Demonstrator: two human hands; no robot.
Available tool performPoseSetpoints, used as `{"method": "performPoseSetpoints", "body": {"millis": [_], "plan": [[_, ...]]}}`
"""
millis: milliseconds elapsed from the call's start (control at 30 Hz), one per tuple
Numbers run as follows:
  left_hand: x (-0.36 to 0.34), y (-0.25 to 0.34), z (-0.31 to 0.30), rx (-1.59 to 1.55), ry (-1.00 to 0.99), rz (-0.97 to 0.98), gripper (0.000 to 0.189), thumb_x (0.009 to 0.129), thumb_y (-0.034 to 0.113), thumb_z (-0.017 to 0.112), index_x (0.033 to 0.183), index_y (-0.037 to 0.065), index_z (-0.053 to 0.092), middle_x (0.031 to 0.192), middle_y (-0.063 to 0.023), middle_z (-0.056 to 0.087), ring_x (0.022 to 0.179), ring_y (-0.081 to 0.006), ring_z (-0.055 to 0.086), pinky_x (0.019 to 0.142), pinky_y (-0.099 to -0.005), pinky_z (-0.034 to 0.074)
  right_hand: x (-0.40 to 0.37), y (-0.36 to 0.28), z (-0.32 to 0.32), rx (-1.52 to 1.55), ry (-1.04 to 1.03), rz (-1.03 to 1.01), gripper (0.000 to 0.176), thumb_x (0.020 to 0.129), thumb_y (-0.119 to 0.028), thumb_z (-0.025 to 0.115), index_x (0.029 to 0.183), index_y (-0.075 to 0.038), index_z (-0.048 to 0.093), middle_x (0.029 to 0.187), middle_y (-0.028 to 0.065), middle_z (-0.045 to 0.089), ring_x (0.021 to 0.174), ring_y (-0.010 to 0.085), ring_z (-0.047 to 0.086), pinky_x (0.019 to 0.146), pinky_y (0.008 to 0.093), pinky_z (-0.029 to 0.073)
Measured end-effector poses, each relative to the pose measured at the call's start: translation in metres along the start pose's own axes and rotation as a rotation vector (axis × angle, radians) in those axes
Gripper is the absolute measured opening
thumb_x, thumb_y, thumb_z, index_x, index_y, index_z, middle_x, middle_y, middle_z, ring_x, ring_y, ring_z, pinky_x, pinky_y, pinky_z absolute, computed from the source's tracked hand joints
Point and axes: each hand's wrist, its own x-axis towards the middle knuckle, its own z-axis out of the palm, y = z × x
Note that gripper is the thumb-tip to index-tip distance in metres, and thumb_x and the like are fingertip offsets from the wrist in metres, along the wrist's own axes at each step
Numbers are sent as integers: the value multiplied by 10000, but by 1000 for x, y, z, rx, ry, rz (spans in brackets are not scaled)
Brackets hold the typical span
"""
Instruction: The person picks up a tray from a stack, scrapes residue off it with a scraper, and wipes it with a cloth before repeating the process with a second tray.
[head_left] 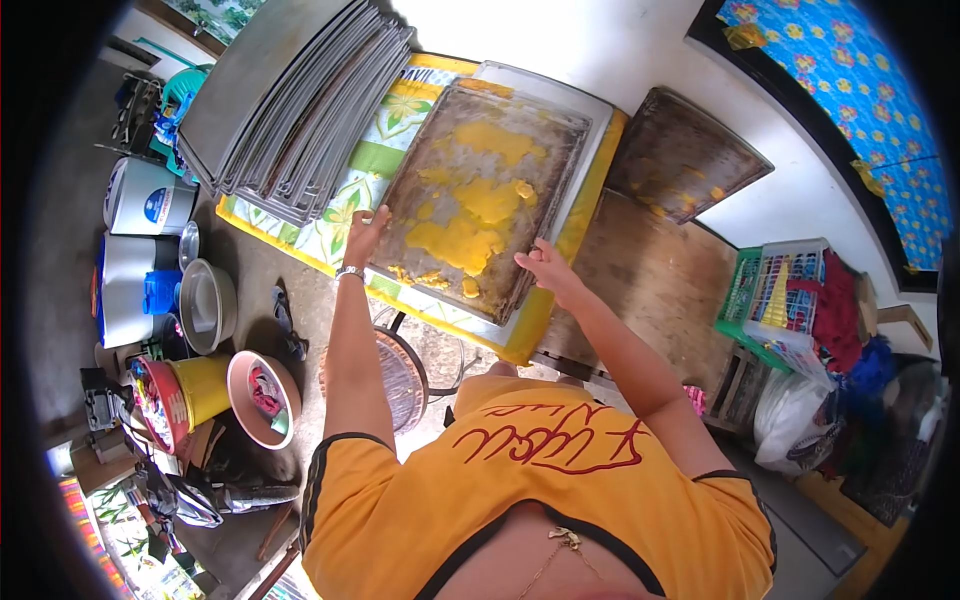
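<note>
A baking tray [405,205] with a worn brown surface lies on a table in front of me, smeared with patches of yellow paste [490,200]. Its left edge is at my left hand [366,238], whose fingers curl at the rim. On the opposite side my right hand [548,268] grips the right edge near the front corner, fingers bent in. Under the baking tray, a paler tray [590,130] shows at the far and right sides. A tall stack of metal trays [300,110] stands to the left of my left hand.
A patterned cloth [385,150] covers the table. Another stained tray [690,155] leans on the wall above a wooden surface [640,280]. Baskets [765,300] and bags stand at right. Pots, a basin [207,305] and buckets [200,390] crowd the left floor; a round stool [400,380] is below.
</note>
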Motion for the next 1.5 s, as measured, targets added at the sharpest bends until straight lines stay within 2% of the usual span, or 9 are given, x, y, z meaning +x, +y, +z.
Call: {"method": "performPoseSetpoints", "body": {"millis": [167, 400, 500, 700, 833, 933, 1067, 1233, 1500], "plan": [[-6, -7, 7, -48, 17, -29, 685, 807, 611, 632, 1062, -24, 597, 990, -136, 626, 943, -204, 561, 863, -328, 430, 4, 11, -5, -114, 127, -73, 914, 746, -435, 762, 1403, 7, 305, 1361, 216, 328, 1293, 328, 349, 1084, 379, 301], [-21, -5, 18, -101, -136, -70, 795, 827, 660, 570, 1166, -59, 582, 1050, -113, 613, 919, -201, 541, 839, -334, 432, -21, 42, -1, -115, 293, -116, 962, 757, -399, 750, 1440, -10, 195, 1455, 199, 125, 1364, 327, 194, 1125, 378, 225], [-34, -6, 25, -210, -193, -152, 799, 841, 665, 545, 1166, -63, 583, 1078, -104, 609, 930, -204, 537, 840, -337, 433, -32, 55, -5, -29, 267, 6, 989, 761, -396, 750, 1452, -18, 151, 1441, 204, 193, 1344, 318, 252, 1111, 372, 246], [-73, -9, 49, -208, -218, -138, 834, 864, 641, 534, 1286, -78, 499, 1249, -123, 578, 1118, -182, 537, 938, -288, 413, -18, 99, -46, 113, 154, 81, 565, 919, -411, 571, 1342, -85, 388, 1165, 54, 541, 1015, 178, 529, 858, 392, 428], [-116, -2, 76, -756, -320, -135, 588, 977, 471, 460, 1303, -16, 506, 1229, -93, 601, 1089, -173, 576, 944, -308, 442, -42, 76, -85, 153, 55, 61, 366, 1007, -399, 380, 1146, -104, 544, 1047, 28, 594, 977, 135, 543, 867, 343, 440], [-175, 46, 89, -884, -357, -110, 535, 997, 432, 428, 1291, -6, 513, 1221, -87, 612, 1096, -184, 589, 947, -319, 462, -34, 96, -110, 235, 206, 25, 378, 1015, -400, 352, 1124, -109, 567, 1025, 9, 606, 991, 134, 551, 858, 310, 443], [-185, 15, 129, -1001, -353, -407, 446, 1032, 346, 330, 1267, 11, 507, 1214, -118, 605, 1067, -226, 607, 934, -371, 499, -63, 79, -171, 354, -62, -24, 408, 1014, -413, 368, 1232, -112, 536, 1101, -1, 627, 1005, 128, 564, 878, 327, 447], [-220, 4, 187, -1190, -332, -417, 393, 1021, 293, 336, 1218, 8, 521, 1158, -138, 622, 1017, -262, 622, 909, -411, 507, -85, 96, -221, 710, -114, 63, 567, 958, -551, 396, 1285, -104, 517, 1201, 44, 613, 1083, 170, 591, 931, 330, 482], [-276, 30, 250, -1407, -370, -448, 442, 1036, 321, 274, 1301, 10, 443, 1301, -164, 528, 1167, -302, 533, 1021, -460, 427, -118, 136, -205, 1163, -62, -103, 785, 847, -726, 380, 1384, -154, 407, 1338, 33, 533, 1201, 237, 528, 998, 426, 446]]}}
